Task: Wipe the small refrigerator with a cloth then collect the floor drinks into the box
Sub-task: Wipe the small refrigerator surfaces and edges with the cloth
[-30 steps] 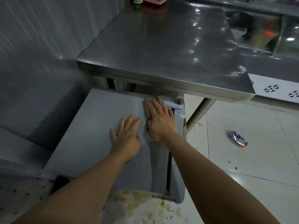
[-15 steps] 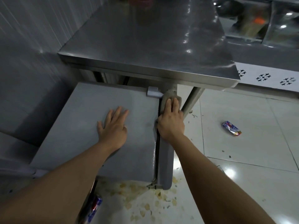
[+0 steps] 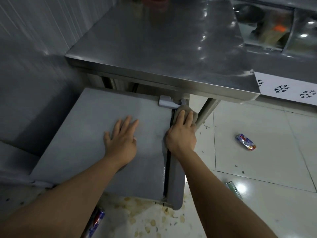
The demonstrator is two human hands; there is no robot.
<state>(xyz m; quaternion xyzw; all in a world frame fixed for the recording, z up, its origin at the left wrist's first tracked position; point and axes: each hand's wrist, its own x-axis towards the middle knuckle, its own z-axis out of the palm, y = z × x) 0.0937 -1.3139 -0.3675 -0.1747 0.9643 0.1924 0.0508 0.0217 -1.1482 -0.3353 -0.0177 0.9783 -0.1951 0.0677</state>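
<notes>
The small grey refrigerator (image 3: 89, 134) stands below me, its top partly under a steel table. My left hand (image 3: 121, 140) rests flat on that top with fingers spread. My right hand (image 3: 181, 133) presses a beige cloth (image 3: 187, 109) with straight fingers onto the top edge of the fridge door, near the white hinge cover (image 3: 165, 102). A blue-and-red drink can (image 3: 246, 142) lies on the floor tiles to the right. Another can (image 3: 96, 220) lies at the bottom, partly behind my left forearm. A greenish can (image 3: 232, 187) peeks out beside my right forearm.
The stainless steel table (image 3: 163, 48) overhangs the back of the fridge; its leg (image 3: 205, 114) stands just right of the cloth. A grey wall runs along the left. Spilled scraps (image 3: 145, 217) and a stain cover the floor in front of the fridge.
My right hand slid the cloth from the fridge top rightward onto the door's top edge, and stays there now. My left hand stays flat on the top. The view shifted slightly.
</notes>
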